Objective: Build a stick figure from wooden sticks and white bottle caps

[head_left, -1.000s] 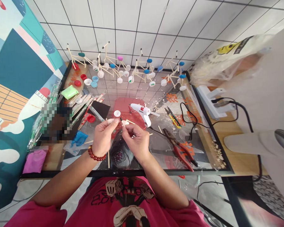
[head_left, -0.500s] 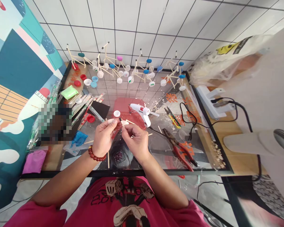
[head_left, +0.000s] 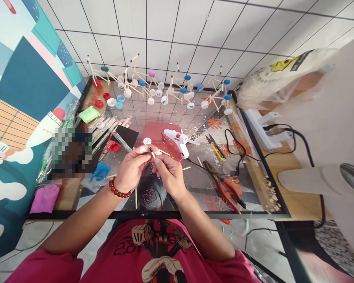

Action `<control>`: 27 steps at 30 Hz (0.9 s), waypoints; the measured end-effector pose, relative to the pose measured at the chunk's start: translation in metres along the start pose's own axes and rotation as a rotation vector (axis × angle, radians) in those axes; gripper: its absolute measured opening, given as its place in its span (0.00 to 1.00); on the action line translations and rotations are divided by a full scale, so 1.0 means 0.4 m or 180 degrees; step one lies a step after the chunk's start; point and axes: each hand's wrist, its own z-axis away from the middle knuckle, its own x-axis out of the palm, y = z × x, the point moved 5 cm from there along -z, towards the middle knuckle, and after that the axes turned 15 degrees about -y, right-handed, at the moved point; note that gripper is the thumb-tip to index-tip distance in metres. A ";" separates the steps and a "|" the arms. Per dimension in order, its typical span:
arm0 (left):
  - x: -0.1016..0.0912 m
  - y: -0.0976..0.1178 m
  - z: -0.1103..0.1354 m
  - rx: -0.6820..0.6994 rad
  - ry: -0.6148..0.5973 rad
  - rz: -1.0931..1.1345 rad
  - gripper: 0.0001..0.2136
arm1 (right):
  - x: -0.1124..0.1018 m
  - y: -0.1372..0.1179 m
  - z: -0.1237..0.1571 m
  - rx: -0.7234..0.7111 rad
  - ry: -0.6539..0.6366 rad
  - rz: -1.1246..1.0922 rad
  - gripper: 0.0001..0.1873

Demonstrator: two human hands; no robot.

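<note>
A short pale stick with a black tip (head_left: 152, 153) is pinched between the thumb and fingers of my right hand (head_left: 170, 173). My left hand (head_left: 131, 168), with a red bead bracelet at its wrist, has its fingers closed against the stick near the black end. What lies behind those fingers is hidden. Just beyond the hands rests a white bottle cap (head_left: 147, 140). To their right a white glue gun (head_left: 177, 138) lies on its side on a red patch of the glass table. Loose sticks (head_left: 136, 196) lie around and below the hands.
Along the back stand several stick figures with cap feet and coloured clay blobs (head_left: 183, 90). Red-handled pliers (head_left: 224, 190) and yellow-handled cutters (head_left: 217, 151) lie right, beside a black cable and a power strip (head_left: 261, 127). Clay packets (head_left: 100, 171) and bundled sticks (head_left: 102, 135) are left.
My left thumb has drawn back and down from the stick's black end, and the left fingers now lie behind it. The view has shifted slightly. The right hand still holds the stick.
</note>
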 end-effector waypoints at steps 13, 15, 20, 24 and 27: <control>-0.009 0.001 0.006 -0.0054 0.0219 0.0113 0.20 | -0.004 -0.002 -0.004 -0.0041 0.0024 -0.0061 0.16; -0.006 0.011 0.007 0.0035 0.0104 -0.0079 0.15 | -0.003 -0.004 -0.004 -0.0091 -0.0014 0.0021 0.18; -0.016 0.018 0.008 0.0016 0.0239 -0.0206 0.09 | -0.024 0.008 -0.006 -0.0081 0.0341 -0.0313 0.21; -0.021 0.020 0.004 0.0153 0.0292 -0.0069 0.12 | -0.046 0.015 -0.009 -0.0208 0.0672 -0.0624 0.22; -0.023 0.023 0.002 0.0364 0.0259 -0.0376 0.11 | -0.045 0.011 -0.014 -0.0373 0.0575 -0.0457 0.16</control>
